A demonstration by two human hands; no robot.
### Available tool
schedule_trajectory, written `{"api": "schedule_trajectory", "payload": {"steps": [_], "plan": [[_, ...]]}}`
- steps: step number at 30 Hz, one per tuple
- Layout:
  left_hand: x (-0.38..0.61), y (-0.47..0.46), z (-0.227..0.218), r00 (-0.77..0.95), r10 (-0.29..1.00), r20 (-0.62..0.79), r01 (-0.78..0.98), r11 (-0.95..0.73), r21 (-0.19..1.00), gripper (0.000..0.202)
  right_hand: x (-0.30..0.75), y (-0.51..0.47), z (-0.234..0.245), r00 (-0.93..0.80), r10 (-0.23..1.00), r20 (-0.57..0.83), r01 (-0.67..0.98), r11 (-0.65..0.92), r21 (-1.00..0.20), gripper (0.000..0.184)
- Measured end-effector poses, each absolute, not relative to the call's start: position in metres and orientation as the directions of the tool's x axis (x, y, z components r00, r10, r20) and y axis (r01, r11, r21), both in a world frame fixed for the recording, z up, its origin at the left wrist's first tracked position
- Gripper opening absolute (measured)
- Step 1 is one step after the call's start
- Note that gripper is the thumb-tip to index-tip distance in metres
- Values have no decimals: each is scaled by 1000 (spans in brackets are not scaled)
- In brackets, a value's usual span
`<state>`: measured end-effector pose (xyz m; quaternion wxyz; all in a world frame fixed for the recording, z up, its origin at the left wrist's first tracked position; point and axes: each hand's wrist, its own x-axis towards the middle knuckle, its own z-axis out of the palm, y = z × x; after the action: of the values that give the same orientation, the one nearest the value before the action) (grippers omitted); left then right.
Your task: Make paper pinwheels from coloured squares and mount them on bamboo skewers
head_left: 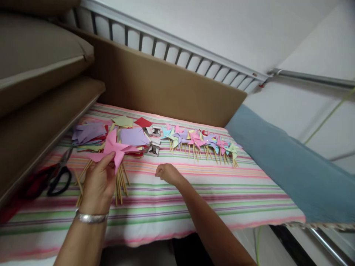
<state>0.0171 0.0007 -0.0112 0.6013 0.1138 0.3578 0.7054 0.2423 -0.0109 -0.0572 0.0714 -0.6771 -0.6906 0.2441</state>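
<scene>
My left hand (99, 181) is closed on a pink paper pinwheel (119, 148), thumb on its front face. Under that hand and beside it lie several thin wooden sticks (120, 184). Out over the striped cloth, my right hand (169, 173) has its fingers curled together; anything between them is hidden. Behind the pinwheel are stacks of cut paper, with a purple sheet (133, 136) on top of one. Two small open boxes (154, 148) of tiny parts stand right of the paper. Several finished pinwheels (196, 139) on sticks lie in a row farther right.
Black-handled scissors (59, 177) lie at the left, near red material (16, 199). Large cardboard packages (41, 99) are stacked along the left side. A cardboard panel (166, 85) stands along the back. Blue cloth (277, 162) covers the right end of the striped cloth (155, 218).
</scene>
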Motion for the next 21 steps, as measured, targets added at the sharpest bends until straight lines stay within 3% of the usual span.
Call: {"api": "schedule_trajectory", "payload": {"steps": [8, 12, 21], "plan": [[28, -2, -9, -239, 935, -260, -751, -9, 660, 15, 245, -21, -68, 45, 995, -90, 865, -84, -494, 25], [34, -3, -13, -219, 941, -260, -740, 14, 673, 16, 232, -34, -73, 55, 998, -27, 880, -62, -471, 20], [45, -2, -27, -101, 942, -320, -679, 170, 714, 14, 226, -28, -77, 6, 999, -49, 902, -27, -430, 22]]}}
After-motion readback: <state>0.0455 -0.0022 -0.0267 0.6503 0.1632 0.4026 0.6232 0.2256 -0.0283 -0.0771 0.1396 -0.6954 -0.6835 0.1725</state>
